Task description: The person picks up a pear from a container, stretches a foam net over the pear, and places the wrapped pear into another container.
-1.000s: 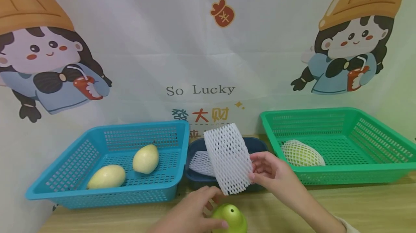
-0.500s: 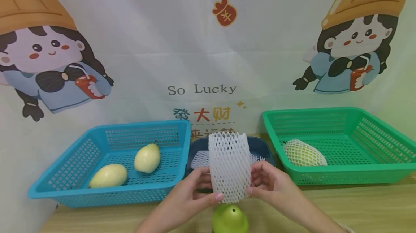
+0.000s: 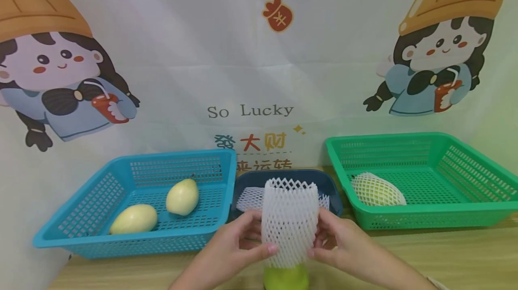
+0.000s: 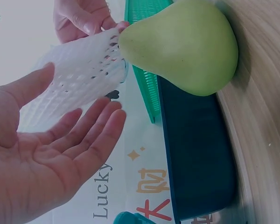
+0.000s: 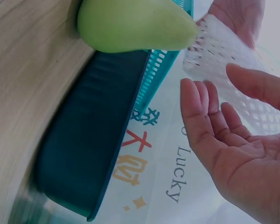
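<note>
A white foam net sleeve (image 3: 289, 222) stands upright between both hands, its open top flared. My left hand (image 3: 230, 249) holds its left side, thumb in front and fingers behind. On the right side, my right hand (image 3: 348, 245) grips it the same way. Directly below is a green pear (image 3: 286, 278), standing on the table; the sleeve's lower end overlaps its top in the head view. Both wrist views show the pear's narrow tip right at the sleeve's lower opening, with most of the pear (image 4: 186, 46) bare.
A dark blue tray (image 3: 332, 191) with more foam nets stands behind the hands. To the left, a blue basket (image 3: 162, 240) holds two pale yellow pears (image 3: 182, 198). A green basket (image 3: 437, 211) at right contains a netted fruit (image 3: 378, 190). A printed cloth (image 3: 182, 69) hangs behind.
The left hand has left the pear and taken hold of the sleeve's left side. The sleeve has turned from tilted to upright and come down to the pear's top.
</note>
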Action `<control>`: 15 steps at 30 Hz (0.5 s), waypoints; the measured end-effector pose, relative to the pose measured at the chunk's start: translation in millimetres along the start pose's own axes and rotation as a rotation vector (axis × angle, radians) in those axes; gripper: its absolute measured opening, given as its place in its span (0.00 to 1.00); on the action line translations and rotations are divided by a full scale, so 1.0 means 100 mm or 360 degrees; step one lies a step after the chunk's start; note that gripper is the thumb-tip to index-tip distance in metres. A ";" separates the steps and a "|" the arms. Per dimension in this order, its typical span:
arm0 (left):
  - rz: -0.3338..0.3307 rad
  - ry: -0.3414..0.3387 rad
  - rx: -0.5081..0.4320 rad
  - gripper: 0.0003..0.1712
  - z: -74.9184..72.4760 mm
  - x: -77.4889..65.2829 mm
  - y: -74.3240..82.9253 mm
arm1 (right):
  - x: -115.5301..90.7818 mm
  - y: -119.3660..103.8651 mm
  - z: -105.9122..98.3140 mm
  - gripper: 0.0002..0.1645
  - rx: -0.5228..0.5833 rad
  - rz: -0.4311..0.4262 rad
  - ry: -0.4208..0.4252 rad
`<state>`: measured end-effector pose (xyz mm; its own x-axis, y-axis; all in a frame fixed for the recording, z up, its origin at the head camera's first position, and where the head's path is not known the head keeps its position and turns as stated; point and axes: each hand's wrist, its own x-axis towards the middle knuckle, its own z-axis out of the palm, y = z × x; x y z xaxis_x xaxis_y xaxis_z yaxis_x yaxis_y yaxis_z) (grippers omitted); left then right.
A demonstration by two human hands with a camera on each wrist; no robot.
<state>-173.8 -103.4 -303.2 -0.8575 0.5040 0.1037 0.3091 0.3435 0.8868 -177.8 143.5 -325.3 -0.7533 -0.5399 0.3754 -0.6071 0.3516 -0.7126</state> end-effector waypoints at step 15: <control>0.0065 -0.0159 0.0261 0.29 0.01 -0.03 -0.02 | -0.02 -0.01 -0.04 0.28 0.0039 0.0157 -0.0202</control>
<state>-171.1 -104.5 -306.0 -0.8003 0.5935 0.0856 0.4127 0.4416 0.7967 -176.5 147.6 -323.3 -0.7703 -0.5963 0.2260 -0.5240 0.3897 -0.7573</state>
